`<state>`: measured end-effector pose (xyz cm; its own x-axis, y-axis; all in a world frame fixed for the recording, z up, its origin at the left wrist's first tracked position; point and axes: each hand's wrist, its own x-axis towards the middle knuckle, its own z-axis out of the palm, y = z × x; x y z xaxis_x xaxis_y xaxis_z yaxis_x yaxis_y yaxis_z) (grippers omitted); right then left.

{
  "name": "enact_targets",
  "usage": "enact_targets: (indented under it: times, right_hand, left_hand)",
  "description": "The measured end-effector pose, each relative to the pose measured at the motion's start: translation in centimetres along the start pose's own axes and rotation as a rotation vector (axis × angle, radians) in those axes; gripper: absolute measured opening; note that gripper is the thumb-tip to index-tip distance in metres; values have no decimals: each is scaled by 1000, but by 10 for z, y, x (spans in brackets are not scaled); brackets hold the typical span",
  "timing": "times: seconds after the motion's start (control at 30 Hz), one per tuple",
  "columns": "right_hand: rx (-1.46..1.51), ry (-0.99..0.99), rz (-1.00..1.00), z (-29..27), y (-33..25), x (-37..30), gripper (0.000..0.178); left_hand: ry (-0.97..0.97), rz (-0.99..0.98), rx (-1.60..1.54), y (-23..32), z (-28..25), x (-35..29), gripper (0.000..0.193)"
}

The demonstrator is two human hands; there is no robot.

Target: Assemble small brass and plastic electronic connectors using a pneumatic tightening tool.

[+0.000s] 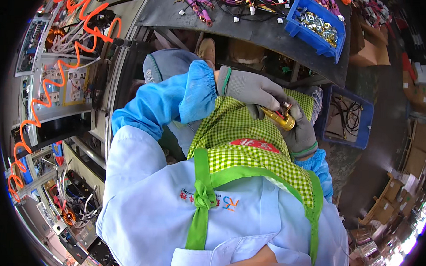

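Note:
Over my lap, both of my grey-gloved hands meet around a brass fitting [284, 120], a thick gold-coloured cylinder with a narrower end and a small metal stud on its side. My right hand [301, 132] is closed around its thick end from the right. My left hand [252, 91] comes from the left, its fingers bent down onto the narrower end; part of these fingers is hidden behind the fitting. Below the hands lies my green checked apron [241, 120], and blue sleeve covers reach up to the gloves.
Ahead stands a dark table [254, 36] with cables and purple-sleeved leads. On its right corner sits a blue bin [314, 42] of small metal parts. A blue crate [365, 133] with black hoses stands on the floor at right. An orange coiled hose [60, 71] hangs at left beside electrical units.

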<state>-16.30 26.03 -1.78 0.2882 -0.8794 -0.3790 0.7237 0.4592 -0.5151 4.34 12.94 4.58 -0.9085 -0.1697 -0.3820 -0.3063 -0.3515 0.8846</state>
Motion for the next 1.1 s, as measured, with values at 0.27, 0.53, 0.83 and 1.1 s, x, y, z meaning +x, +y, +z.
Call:
enact_targets:
  times: [0.27,0.53,0.83,1.1]
  right_hand:
    - [-26,-13,-67,15,-4,5,50]
    - [-692,27,-126,12,-27,2,55]
    - [-722,-56,-218,22,-30,11,63]
    - [-763,-1,-190,41,-56,28,59]
  left_hand:
    - [107,254,665,6,6,-4,67]
    - [-87,222,359,-2,-15,3,68]
    - [-58,278,410,21,-18,-6,70]
    - [74,312,365,41,-33,-1,61]
